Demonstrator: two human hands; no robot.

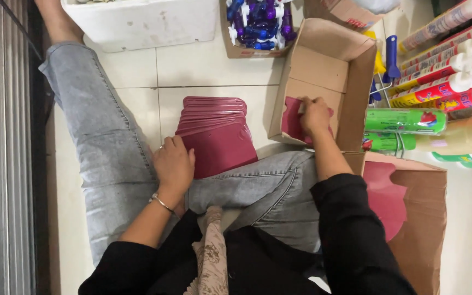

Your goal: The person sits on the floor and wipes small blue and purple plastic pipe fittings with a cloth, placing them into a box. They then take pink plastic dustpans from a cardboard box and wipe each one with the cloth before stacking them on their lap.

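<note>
Left hand flat on dark-red card stack across lap, right hand pinching one card inside open cardboard box; best seated flush, edges squared, stack steadied.

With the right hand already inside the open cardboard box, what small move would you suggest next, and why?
Probably let the right hand lay its dark red sheet flat in the cardboard box, then return to the stack that the left hand steadies. The sheet is already inside the box, and more sheets are stacked on the floor.
</note>
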